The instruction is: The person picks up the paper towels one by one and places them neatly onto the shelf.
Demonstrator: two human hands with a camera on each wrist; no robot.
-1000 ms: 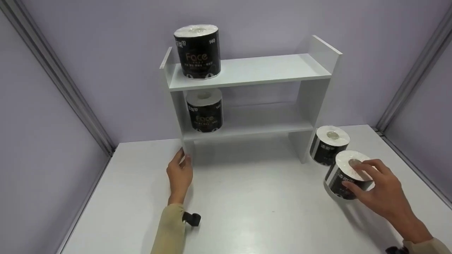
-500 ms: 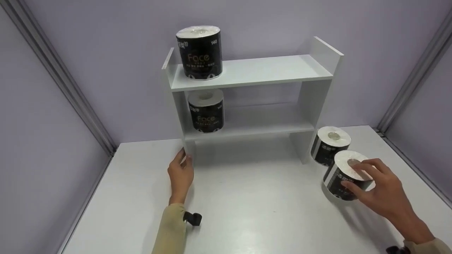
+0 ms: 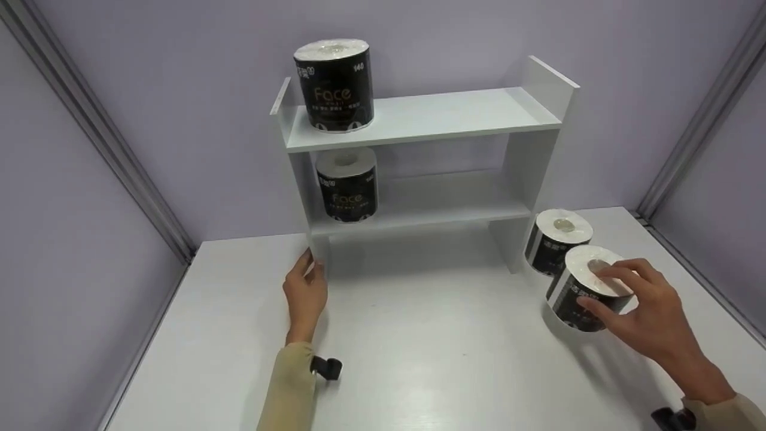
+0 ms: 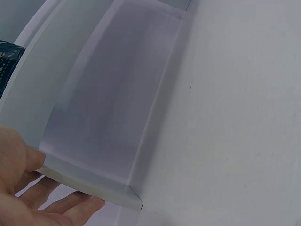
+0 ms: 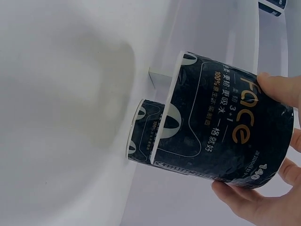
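My left hand (image 3: pixel 306 299) grips the lower left side panel of a white two-tier shelf (image 3: pixel 461 114). In the left wrist view the thumb lies on one face of the panel (image 4: pixel 84 186) and the fingers on the other. On the right, my right hand (image 3: pixel 649 311) holds a black-wrapped toilet paper roll (image 3: pixel 580 305) by its upper end, slightly tilted. The right wrist view shows the roll's printed side (image 5: pixel 221 122), with its bottom edge raised off the table. A second such roll (image 3: pixel 547 254) stands right behind it, beside the shelf's right panel.
One wrapped roll (image 3: pixel 336 93) stands at the left end of the top shelf, and another (image 3: pixel 350 197) is directly below on the middle shelf. The shelf stands on a white table (image 3: pixel 413 335) against a pale wall (image 3: pixel 179 120). Metal-framed panels border both sides.
My right hand and the roll it holds have shifted slightly away from me and to the left. The left hand keeps its grip on the shelf panel.
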